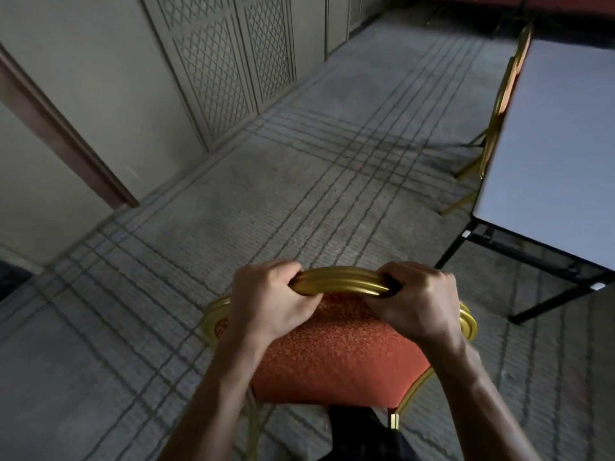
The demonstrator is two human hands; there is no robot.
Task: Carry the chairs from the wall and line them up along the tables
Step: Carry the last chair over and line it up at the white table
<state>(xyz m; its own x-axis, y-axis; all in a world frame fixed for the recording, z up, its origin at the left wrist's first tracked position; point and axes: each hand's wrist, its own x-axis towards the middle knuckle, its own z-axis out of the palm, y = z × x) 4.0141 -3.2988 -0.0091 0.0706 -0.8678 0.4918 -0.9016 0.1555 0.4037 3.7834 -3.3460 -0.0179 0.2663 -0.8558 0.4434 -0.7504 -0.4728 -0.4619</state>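
While both hands clench the gold top rail of the chair, the left hand and right hand sit just apart, its orange backrest below them. The table stands ahead to their right, another chair alongside it.

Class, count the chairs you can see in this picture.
2: held chair, gripped by left hand and right hand, bottom centre; tucked chair against the table, right. More may hide behind it.
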